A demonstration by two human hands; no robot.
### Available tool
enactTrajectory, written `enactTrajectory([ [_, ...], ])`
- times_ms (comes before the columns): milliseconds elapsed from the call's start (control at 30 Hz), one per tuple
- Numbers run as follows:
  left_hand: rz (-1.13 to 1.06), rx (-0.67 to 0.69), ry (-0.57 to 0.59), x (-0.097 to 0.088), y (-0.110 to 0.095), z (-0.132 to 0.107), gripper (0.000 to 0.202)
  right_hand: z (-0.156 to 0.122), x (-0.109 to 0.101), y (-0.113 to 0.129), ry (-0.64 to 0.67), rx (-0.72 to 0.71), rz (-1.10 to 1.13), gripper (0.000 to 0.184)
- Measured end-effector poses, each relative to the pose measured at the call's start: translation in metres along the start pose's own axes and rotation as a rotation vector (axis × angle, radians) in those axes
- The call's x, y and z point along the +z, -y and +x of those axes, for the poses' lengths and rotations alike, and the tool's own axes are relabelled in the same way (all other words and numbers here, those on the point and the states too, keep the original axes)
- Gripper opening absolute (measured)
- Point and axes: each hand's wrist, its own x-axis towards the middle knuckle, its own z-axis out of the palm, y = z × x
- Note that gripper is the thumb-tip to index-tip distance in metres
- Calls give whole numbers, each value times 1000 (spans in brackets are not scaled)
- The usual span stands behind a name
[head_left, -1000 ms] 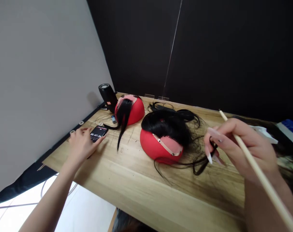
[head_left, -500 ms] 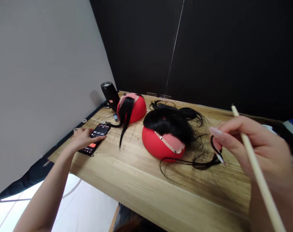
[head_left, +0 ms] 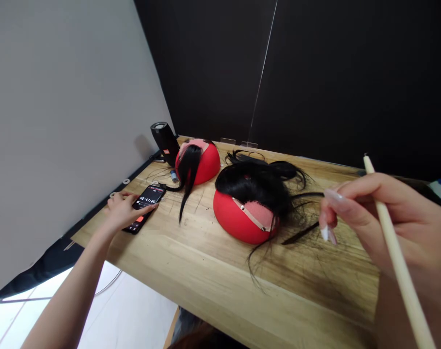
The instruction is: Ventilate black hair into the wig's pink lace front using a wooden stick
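Note:
My left hand lies across a smartphone showing a running timer, thumb over the screen to its right edge and fingers at its left side. In my right hand, raised over the table's right side, is a wig ventilating needle, its pale wooden handle slanting up to a tiny hooked tip. A strand of black hair also runs into that hand's fingertips. Left of it rests a red dome-shaped wig block, with a pink cap and black hair on top.
A second red wig block with a dark hair lock stands farther back. Beside it are a black cylindrical speaker and a small blue item. Loose hairs lie on the wooden table. Dark and grey partitions border it.
My right hand has shifted slightly right, and the hair at its fingers, formerly a loop, now runs straighter toward the block. My left hand stays at the phone; its timer advanced one second.

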Motion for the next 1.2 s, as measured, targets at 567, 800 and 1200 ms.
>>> enactTrajectory([
  [567,-7,-115,-28,13,3,7,88,14,-14,-40,103,83,-34,11],
  [800,41,-141,-39,13,-9,6,96,14,-28,-30,274,74,-190,13],
  [1200,244,-99,-112,7,-28,2,99,11,-26,-16,331,7,-326,20],
])
